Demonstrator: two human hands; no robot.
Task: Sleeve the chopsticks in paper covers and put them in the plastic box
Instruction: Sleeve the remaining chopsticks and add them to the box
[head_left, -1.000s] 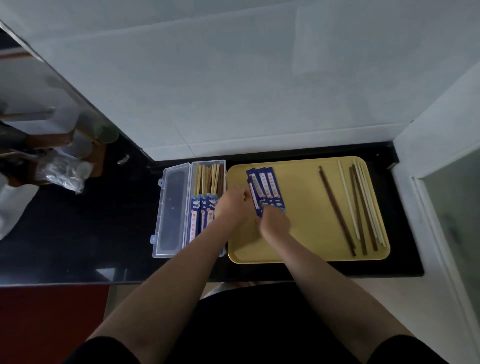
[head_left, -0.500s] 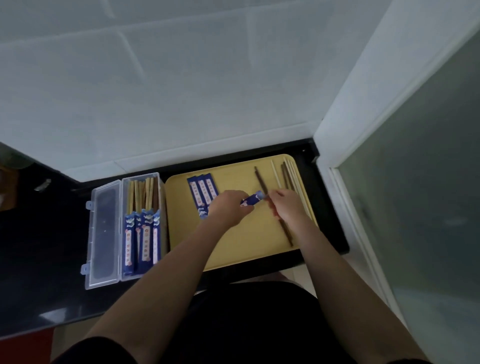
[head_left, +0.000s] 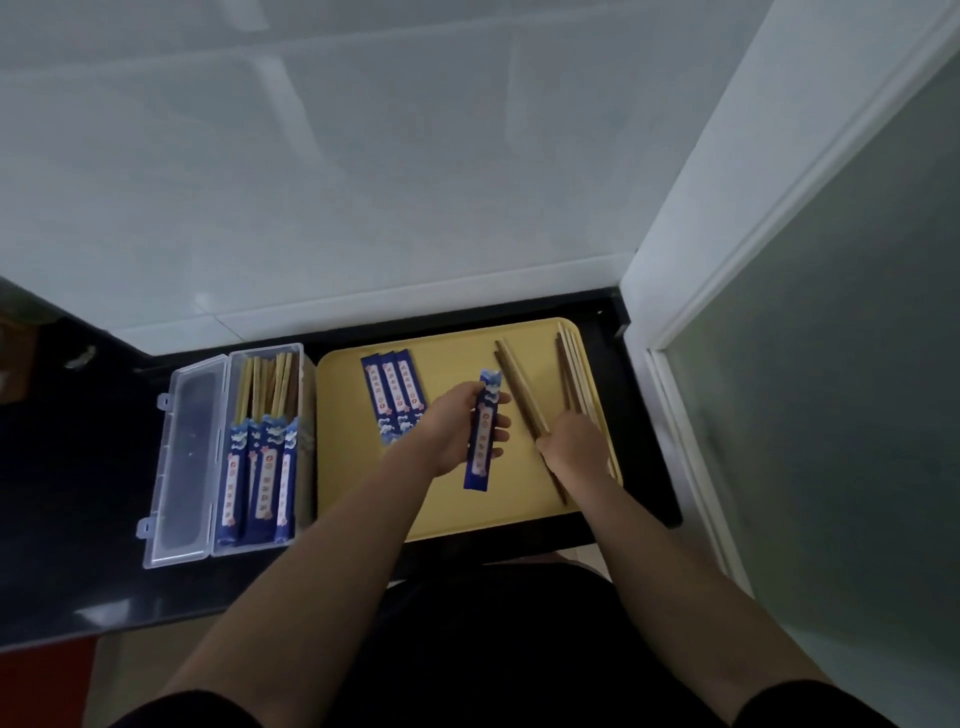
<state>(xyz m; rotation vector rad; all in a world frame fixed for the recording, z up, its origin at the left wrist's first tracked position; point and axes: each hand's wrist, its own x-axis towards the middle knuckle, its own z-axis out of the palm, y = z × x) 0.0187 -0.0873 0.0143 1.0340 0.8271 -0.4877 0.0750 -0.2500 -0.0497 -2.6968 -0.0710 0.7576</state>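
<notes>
On the yellow tray (head_left: 363, 499), spare covers (head_left: 394, 397) lie near its far left corner. The plastic box (head_left: 267, 447), already holding sleeved pairs, sits just beside the tray's left edge. The left hand (head_left: 457, 428) grips one paper cover (head_left: 483, 431); the right hand (head_left: 574, 447) pinches dark chopsticks (head_left: 519, 389). Next, I judge, their tips must meet the cover's open mouth.

Paper covers: three on tray (head_left: 393, 396), one held (head_left: 484, 435). Sleeved chopsticks in box: four (head_left: 260, 480).

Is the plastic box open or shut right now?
Open. The plastic box has its clear lid swung flat to the left on the counter, and the sleeved chopsticks inside lie uncovered.
</notes>
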